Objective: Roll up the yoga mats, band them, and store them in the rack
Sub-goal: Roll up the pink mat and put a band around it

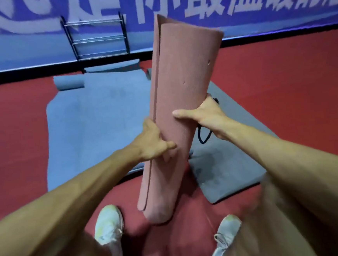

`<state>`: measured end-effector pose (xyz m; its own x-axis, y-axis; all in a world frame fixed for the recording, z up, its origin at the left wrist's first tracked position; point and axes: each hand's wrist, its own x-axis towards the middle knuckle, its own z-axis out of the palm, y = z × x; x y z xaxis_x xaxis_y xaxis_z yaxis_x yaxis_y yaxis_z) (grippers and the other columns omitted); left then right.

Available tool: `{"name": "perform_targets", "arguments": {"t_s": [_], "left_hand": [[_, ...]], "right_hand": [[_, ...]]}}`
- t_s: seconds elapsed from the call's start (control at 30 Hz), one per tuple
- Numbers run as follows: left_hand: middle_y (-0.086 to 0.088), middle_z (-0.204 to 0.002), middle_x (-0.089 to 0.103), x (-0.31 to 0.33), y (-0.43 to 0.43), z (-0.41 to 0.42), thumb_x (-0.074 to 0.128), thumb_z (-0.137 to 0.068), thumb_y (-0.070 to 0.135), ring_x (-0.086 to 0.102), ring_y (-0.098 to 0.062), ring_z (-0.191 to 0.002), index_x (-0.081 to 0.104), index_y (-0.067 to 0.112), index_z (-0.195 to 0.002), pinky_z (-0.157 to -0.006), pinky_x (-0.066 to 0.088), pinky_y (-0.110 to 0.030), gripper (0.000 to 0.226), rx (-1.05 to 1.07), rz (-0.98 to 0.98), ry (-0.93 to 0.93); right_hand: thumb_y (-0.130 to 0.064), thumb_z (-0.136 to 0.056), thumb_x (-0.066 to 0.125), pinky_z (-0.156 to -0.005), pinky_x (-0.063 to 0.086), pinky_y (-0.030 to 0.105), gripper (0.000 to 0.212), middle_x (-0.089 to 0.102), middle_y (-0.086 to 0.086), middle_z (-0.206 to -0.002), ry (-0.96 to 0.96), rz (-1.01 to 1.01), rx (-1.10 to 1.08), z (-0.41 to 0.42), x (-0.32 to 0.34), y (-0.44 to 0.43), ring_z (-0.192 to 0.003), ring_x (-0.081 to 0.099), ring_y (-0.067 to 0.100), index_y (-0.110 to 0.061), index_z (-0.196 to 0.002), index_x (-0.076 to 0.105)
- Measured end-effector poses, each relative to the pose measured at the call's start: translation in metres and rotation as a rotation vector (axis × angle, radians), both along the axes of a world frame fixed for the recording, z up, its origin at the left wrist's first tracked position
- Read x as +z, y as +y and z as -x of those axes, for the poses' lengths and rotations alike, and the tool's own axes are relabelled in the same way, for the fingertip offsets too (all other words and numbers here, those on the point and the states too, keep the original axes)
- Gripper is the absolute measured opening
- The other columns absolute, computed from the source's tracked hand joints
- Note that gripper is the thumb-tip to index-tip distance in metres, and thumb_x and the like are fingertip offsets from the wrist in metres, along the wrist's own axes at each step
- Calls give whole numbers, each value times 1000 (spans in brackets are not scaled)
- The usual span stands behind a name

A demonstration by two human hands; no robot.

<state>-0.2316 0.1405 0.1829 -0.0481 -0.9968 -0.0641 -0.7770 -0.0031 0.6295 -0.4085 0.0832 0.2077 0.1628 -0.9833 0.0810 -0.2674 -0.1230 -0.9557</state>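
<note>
A rolled pink yoga mat (181, 90) stands nearly upright in front of me, its top leaning away and its loose outer flap running down the left side. My left hand (155, 141) grips the roll low on its left edge, thumb across the front. My right hand (205, 115) holds the right side a little higher, thumb stretched over the front. A black elastic band (202, 136) loops out from under that hand. A blue mat (94, 121) lies flat on the red floor behind, its far end partly rolled. The black metal rack (98, 40) stands against the blue wall.
A grey mat (225, 163) lies flat on the floor to the right, partly behind the pink roll. My two white shoes (109, 223) stand on the red floor below the roll. The blue banner wall closes the far side.
</note>
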Motion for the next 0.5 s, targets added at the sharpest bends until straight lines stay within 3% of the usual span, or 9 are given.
{"name": "perform_targets", "arguments": {"t_s": [0.07, 0.13, 0.2, 0.27, 0.33, 0.37, 0.43, 0.5], "left_hand": [[-14, -151, 24, 7, 4, -7, 73, -67, 44, 46, -29, -127, -16, 8, -148, -104, 42, -39, 125, -34, -3, 50], [-6, -142, 41, 18, 7, -19, 68, -80, 33, 54, -26, -119, -33, 22, -144, -99, 43, -34, 120, -49, 18, 102], [-2, -124, 54, 30, 10, -29, 65, -86, 25, 59, -24, -111, -24, 32, -148, -93, 45, -30, 108, -75, 33, 134], [1, -124, 57, 42, 14, -30, 66, -85, 22, 59, -20, -110, 10, 31, -151, -93, 47, -30, 88, -77, 85, 203], [9, -107, 59, 52, 16, -25, 64, -85, 25, 57, -10, -99, 48, 23, -123, -83, 46, -24, 42, 43, 169, 423], [10, -101, 56, 57, 15, -21, 63, -83, 34, 54, -7, -93, 51, 22, -110, -79, 43, -24, 32, 131, 193, 525], [5, -110, 53, 65, 7, -12, 61, -76, 51, 52, -9, -96, 42, 18, -115, -81, 42, -30, 54, 229, 209, 606], [-1, -130, 46, 67, -3, -5, 61, -70, 62, 52, -16, -111, 26, 21, -133, -95, 42, -37, 83, 267, 241, 575]], "right_hand": [[-62, -30, 91, -88, 56, 40, 107, 70, -13, -110, 55, 4, 5, -5, -5, 2, -100, 67, 7, -24, -123, 54], [-63, -30, 91, -86, 57, 45, 108, 69, -12, -111, 80, -11, 1, -4, -5, 5, -100, 68, 11, -25, -124, 54], [-65, -31, 90, -89, 56, 43, 109, 68, -12, -113, 109, -12, 15, -5, -5, 11, -101, 67, 10, -26, -125, 52], [-64, -36, 89, -94, 53, 35, 104, 67, -15, -115, 173, 10, 40, -8, -4, 16, -104, 64, 5, -28, -127, 52], [-68, -37, 87, -94, 52, 32, 101, 66, -18, -115, 236, 10, 75, -12, 2, 15, -105, 63, 4, -34, -126, 54], [-70, -35, 86, -94, 52, 32, 102, 66, -19, -115, 269, 3, 110, -15, 6, 13, -105, 63, 5, -37, -126, 54], [-72, -37, 85, -91, 53, 28, 103, 65, -19, -115, 312, 14, 144, -17, 9, 9, -105, 62, 4, -38, -128, 52], [-56, -50, 89, -80, 52, 13, 87, 65, -18, -113, 272, 48, 172, -18, 10, 8, -100, 62, -4, -33, -127, 53]]}}
